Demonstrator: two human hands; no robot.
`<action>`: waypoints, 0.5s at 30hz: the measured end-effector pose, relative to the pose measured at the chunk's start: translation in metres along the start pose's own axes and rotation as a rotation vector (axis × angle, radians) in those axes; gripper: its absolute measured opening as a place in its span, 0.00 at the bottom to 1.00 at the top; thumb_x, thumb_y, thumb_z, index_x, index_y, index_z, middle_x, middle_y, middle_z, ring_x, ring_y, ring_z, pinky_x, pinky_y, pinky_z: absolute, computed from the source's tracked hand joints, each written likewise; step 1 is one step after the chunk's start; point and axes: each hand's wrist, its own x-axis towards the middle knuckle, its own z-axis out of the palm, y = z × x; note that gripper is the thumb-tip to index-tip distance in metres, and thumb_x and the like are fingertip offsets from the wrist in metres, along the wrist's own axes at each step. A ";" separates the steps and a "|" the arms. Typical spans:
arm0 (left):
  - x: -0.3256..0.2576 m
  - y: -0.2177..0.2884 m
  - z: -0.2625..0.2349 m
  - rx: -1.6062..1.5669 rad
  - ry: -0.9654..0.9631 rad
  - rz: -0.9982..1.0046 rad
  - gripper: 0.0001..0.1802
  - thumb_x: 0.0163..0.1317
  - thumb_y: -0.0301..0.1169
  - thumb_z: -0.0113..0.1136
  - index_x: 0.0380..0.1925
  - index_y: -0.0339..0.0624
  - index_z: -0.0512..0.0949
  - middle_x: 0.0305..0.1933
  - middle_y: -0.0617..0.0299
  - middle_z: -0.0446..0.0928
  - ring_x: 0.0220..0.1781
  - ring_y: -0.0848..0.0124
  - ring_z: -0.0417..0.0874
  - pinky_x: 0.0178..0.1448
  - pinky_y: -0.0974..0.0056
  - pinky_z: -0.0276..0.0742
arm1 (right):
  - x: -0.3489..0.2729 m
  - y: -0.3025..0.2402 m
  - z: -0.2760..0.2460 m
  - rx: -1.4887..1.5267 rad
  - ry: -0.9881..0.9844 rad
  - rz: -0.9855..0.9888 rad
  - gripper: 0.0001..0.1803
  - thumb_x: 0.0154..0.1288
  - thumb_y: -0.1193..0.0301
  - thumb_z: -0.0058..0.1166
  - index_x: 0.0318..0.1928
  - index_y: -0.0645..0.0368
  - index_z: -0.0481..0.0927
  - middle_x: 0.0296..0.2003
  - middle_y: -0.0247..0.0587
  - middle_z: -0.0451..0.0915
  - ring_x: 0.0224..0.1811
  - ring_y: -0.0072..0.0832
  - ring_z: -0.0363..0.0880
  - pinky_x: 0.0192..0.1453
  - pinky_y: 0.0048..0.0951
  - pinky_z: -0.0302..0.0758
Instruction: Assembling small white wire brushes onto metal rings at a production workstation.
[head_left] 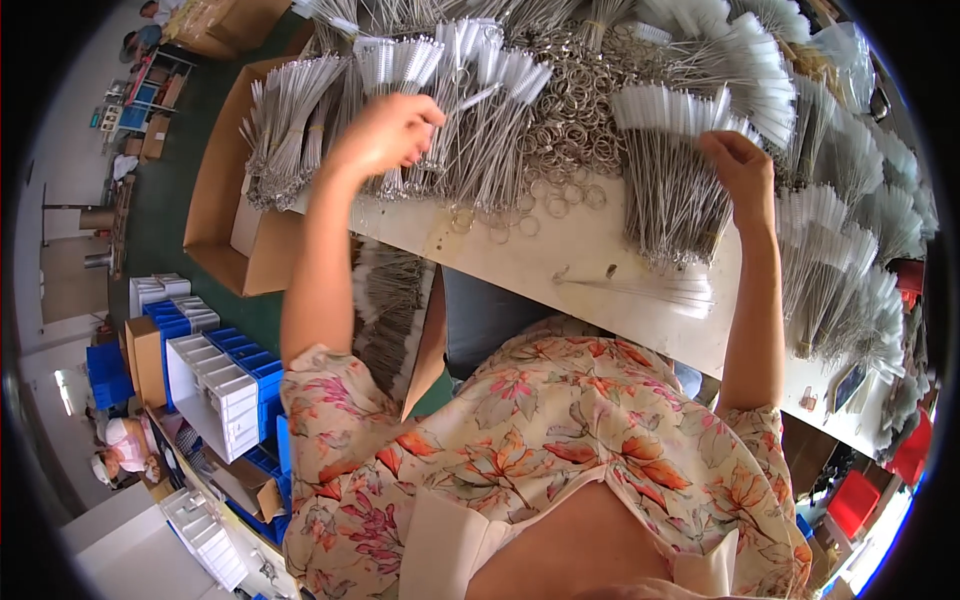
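Note:
My left hand is blurred, its fingers curled, above the left bundles of thin wire brushes with white bristle heads. A single wire brush sticks out from its fingertips at a slant; the rest of that brush is hard to make out. On the right, my right hand pinches at the bristle ends of a spread pile of wire brushes. Exactly how many brushes it grips is hidden by the fingers. Between the hands lies a heap of metal split rings, several of them scattered toward the near table edge.
The pale table carries one loose group of brushes near its front edge. More brush bundles crowd the right side. An open cardboard box stands at the left. Blue and white crates are farther left, and a red stool sits lower right.

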 end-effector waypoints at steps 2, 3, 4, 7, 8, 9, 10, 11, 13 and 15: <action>-0.001 -0.006 -0.026 0.052 -0.138 -0.043 0.08 0.58 0.24 0.48 0.37 0.37 0.75 0.23 0.64 0.74 0.22 0.80 0.72 0.28 0.74 0.71 | 0.002 -0.007 -0.005 0.099 0.060 -0.006 0.12 0.54 0.65 0.60 0.36 0.59 0.82 0.24 0.29 0.79 0.23 0.16 0.70 0.28 0.18 0.66; -0.001 0.000 -0.043 0.072 -0.109 -0.004 0.08 0.57 0.23 0.48 0.36 0.37 0.75 0.23 0.64 0.74 0.22 0.80 0.72 0.27 0.74 0.71 | 0.004 -0.009 -0.005 0.200 0.123 -0.018 0.12 0.55 0.65 0.59 0.35 0.59 0.83 0.23 0.28 0.78 0.21 0.13 0.67 0.25 0.15 0.63; -0.001 0.010 -0.056 0.161 -0.134 0.014 0.08 0.57 0.23 0.48 0.35 0.36 0.75 0.23 0.65 0.73 0.22 0.80 0.72 0.27 0.74 0.71 | 0.008 -0.007 -0.004 0.304 0.189 -0.089 0.11 0.56 0.65 0.59 0.37 0.57 0.83 0.23 0.27 0.77 0.19 0.11 0.62 0.22 0.13 0.56; -0.006 0.029 -0.090 0.403 -0.100 -0.004 0.06 0.55 0.23 0.48 0.31 0.36 0.74 0.22 0.67 0.71 0.22 0.81 0.70 0.27 0.73 0.71 | 0.012 -0.018 -0.017 0.371 0.342 -0.155 0.13 0.59 0.67 0.55 0.40 0.63 0.79 0.28 0.34 0.76 0.25 0.17 0.72 0.29 0.18 0.74; -0.011 0.020 -0.103 0.375 0.000 -0.069 0.05 0.56 0.26 0.49 0.30 0.38 0.74 0.21 0.69 0.70 0.20 0.82 0.68 0.22 0.74 0.67 | 0.009 -0.025 -0.023 0.489 0.354 -0.186 0.13 0.61 0.68 0.51 0.40 0.67 0.76 0.29 0.39 0.75 0.31 0.23 0.76 0.36 0.27 0.80; -0.013 0.006 -0.110 0.379 0.008 -0.081 0.05 0.56 0.26 0.49 0.30 0.38 0.74 0.21 0.69 0.70 0.20 0.82 0.68 0.22 0.74 0.67 | 0.004 -0.033 -0.030 0.553 0.355 -0.205 0.13 0.62 0.69 0.48 0.40 0.69 0.74 0.28 0.41 0.75 0.32 0.25 0.76 0.37 0.29 0.80; -0.001 -0.012 -0.105 0.316 0.111 -0.115 0.06 0.55 0.30 0.53 0.28 0.39 0.75 0.21 0.68 0.71 0.20 0.81 0.70 0.25 0.71 0.68 | -0.002 -0.029 -0.045 0.598 0.388 -0.174 0.13 0.63 0.69 0.48 0.41 0.68 0.74 0.29 0.40 0.75 0.32 0.25 0.76 0.37 0.27 0.79; 0.012 -0.034 -0.098 0.250 0.211 -0.150 0.09 0.54 0.35 0.57 0.26 0.40 0.75 0.20 0.67 0.73 0.21 0.79 0.71 0.27 0.69 0.70 | -0.007 -0.021 -0.062 0.643 0.423 -0.143 0.13 0.63 0.68 0.47 0.41 0.66 0.74 0.29 0.39 0.75 0.31 0.24 0.76 0.36 0.25 0.78; 0.014 -0.074 -0.079 0.268 0.152 -0.261 0.16 0.51 0.44 0.61 0.28 0.41 0.78 0.25 0.62 0.77 0.28 0.73 0.76 0.37 0.65 0.72 | -0.017 0.010 -0.104 0.632 0.398 -0.058 0.12 0.63 0.68 0.47 0.42 0.63 0.75 0.27 0.36 0.74 0.31 0.25 0.76 0.35 0.23 0.76; 0.019 -0.112 -0.054 0.373 0.177 -0.216 0.21 0.48 0.46 0.64 0.28 0.37 0.79 0.26 0.54 0.79 0.30 0.67 0.78 0.37 0.62 0.72 | -0.029 0.030 -0.128 0.602 0.402 0.028 0.12 0.63 0.68 0.46 0.43 0.60 0.76 0.26 0.34 0.74 0.31 0.25 0.76 0.34 0.21 0.74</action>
